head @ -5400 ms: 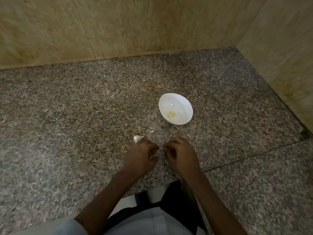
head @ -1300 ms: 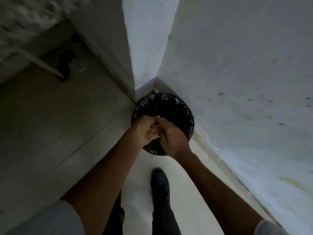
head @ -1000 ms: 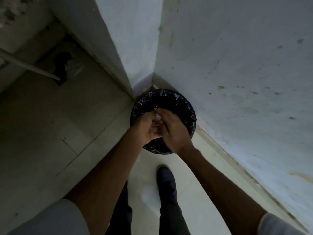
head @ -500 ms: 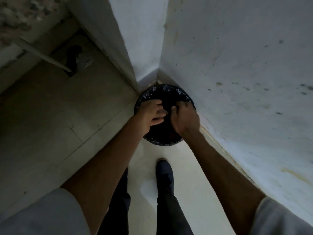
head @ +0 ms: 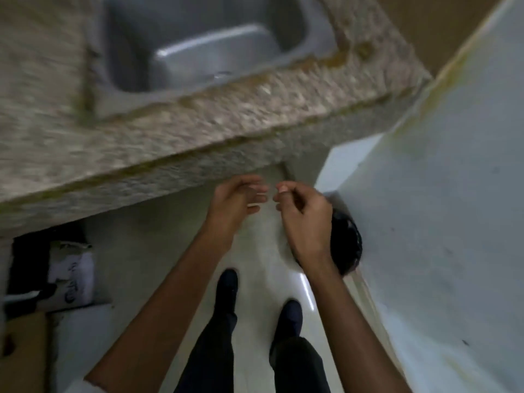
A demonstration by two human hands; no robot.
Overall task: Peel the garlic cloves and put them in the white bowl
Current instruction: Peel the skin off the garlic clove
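No garlic cloves and no white bowl in frame, so where they lie relative to the hands cannot be told.

- 2 hands are held in the air over the floor (head: pixel 255 251), just near of the granite desk (head: pixel 170 131) edge. The steel sink (head: pixel 317 35) is set in the desk further off.
- Left hand (head: pixel 238 199): fingers loose and spread, holding nothing.
- Right hand (head: pixel 303 214): fingers curled, thumb against forefinger. The view is too blurred to tell whether a scrap is pinched there.
- A black-lined bin (head: pixel 347 242) stands on the floor at the right, partly behind the right hand.

Handling, as a judgement:
- Cloves are small, light and firm.
- The skin is papery and brittle.
- A peeled clove is a little tacky and prone to slip.
- Best taken by fingertip pinch at the root end, with the other hand's nails lifting the skin.
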